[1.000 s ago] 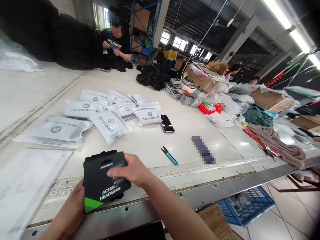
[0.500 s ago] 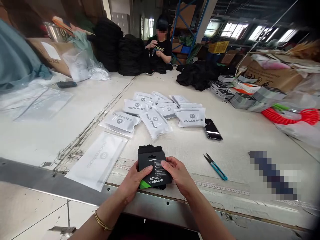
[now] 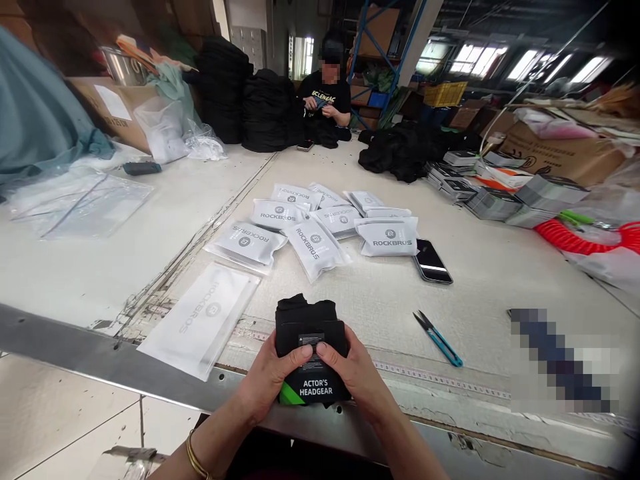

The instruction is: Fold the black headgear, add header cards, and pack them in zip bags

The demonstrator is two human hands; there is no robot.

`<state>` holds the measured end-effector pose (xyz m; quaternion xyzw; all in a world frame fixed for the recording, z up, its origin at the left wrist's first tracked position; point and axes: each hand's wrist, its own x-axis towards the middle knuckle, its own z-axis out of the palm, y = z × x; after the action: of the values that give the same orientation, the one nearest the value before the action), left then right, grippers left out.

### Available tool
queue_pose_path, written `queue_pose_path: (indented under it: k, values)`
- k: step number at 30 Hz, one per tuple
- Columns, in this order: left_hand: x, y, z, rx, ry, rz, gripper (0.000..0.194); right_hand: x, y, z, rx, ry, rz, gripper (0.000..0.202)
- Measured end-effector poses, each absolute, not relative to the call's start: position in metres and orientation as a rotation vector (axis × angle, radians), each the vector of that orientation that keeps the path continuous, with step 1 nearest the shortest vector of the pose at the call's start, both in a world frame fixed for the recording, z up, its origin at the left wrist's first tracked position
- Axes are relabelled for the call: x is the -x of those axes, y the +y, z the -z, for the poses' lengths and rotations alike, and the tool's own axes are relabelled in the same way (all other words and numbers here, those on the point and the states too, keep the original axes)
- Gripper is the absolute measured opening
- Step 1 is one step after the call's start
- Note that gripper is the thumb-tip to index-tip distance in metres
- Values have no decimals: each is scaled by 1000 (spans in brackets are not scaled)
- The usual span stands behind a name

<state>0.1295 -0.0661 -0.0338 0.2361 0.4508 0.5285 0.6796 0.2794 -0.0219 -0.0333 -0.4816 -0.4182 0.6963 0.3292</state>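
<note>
A black folded cloth [image 3: 306,311] with a black card [image 3: 315,387] reading "ACTOR'S HEADGEAR" lies between my two hands at the table's near edge. My left hand [image 3: 273,370] grips its left side, thumb on the card's front. On the right side my right hand [image 3: 353,370] holds it the same way, the thumbs nearly touching. A flat white ROCKBROS bag [image 3: 203,320] lies to the left of my hands. Beyond them, several filled white ROCKBROS packets [image 3: 315,247] form a loose pile.
Blue-handled snips [image 3: 439,339] and a phone [image 3: 433,261] lie to the right. A measuring tape [image 3: 445,379] runs along the near edge. Stacked cards [image 3: 493,202], a red coiled hose [image 3: 575,239] and black cloth piles stand farther back. A person [image 3: 327,100] sits across the table.
The cloth and card have moved slightly nearer, and more cloth shows above the card. My thumbs have come closer together. The person opposite has lowered their hands.
</note>
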Motion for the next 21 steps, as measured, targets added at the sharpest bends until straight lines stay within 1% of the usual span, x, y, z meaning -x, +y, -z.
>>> queue_pose_path:
  k: [2, 4, 6, 8, 13, 17, 19, 21]
  values:
    - [-130, -67, 33, -493, 986, -1173, 51, -283, -23, 29, 1172, -1028, -1950, 61]
    - [-130, -68, 33, -458, 950, -1150, 50, -285, -24, 24, 1037, -961, -2123, 52]
    - [-130, -67, 34, -455, 941, -1136, 49, -284, -27, 20, 938, -902, -2239, 50]
    - [-128, -66, 35, -520, 1005, -1140, 48, -281, -30, 19, 958, -870, -2231, 51]
    - [-117, -68, 37, -898, 1323, -1131, 51, -272, -37, 23, 1169, -933, -2061, 58]
    - [-89, -68, 28, -1188, 1609, -993, 53, -274, -34, 26, 1186, -972, -2067, 53]
    - [-67, -64, 24, -1310, 1832, -935, 54, -277, -31, 29, 1208, -921, -2113, 49]
    - [-43, -58, 26, -1424, 2083, -828, 50, -279, -29, 33, 1248, -855, -2129, 44]
